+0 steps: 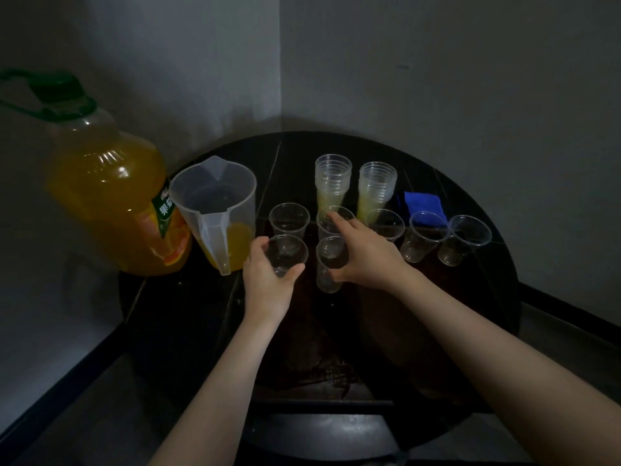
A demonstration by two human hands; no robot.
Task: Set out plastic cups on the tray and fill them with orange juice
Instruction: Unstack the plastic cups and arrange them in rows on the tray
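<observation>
Left hand point(268, 277) gripping 1 cup point(286, 255), right hand point(366, 257) gripping another cup point(331, 264), table edge point(504, 243) nearby.

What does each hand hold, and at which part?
Left hand grips a cup by its side wall. Right hand holds another cup near its rim.

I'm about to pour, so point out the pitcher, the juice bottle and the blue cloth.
pitcher point(215, 210): head view, clear side wall.
juice bottle point(107, 196): head view, orange body.
blue cloth point(424, 203): head view, middle of its top.
</observation>
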